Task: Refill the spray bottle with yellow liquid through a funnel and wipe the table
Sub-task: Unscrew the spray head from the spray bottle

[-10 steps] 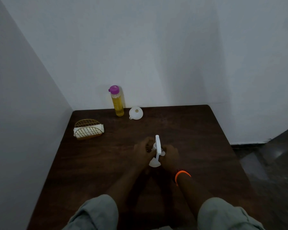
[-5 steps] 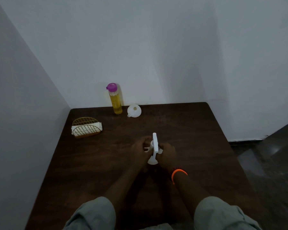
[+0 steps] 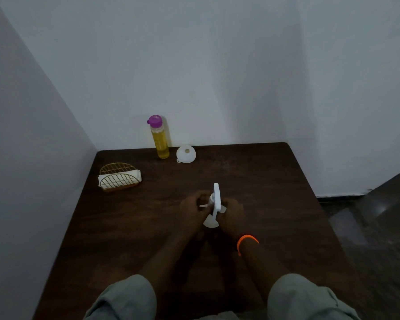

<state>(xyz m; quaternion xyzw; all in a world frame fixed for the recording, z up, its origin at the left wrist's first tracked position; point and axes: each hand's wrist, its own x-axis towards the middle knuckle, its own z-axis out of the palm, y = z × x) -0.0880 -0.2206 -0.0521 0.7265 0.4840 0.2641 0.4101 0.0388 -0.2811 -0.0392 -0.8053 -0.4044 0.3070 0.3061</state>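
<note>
A wire napkin holder (image 3: 119,177) sat at ten o'clock on the dark table (image 3: 275,192). The yellow-liquid bottle (image 3: 160,139) stood at twelve, the funnel (image 3: 186,154) just beside it. At the table's centre, the left hand (image 3: 192,210) and right hand (image 3: 231,214) each curled round the white spray bottle (image 3: 215,205), held upright between them.

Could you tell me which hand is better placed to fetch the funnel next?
Left, probably. The funnel lies far and left of both hands. The left hand is nearer; the right hand could keep the spray bottle.
</note>
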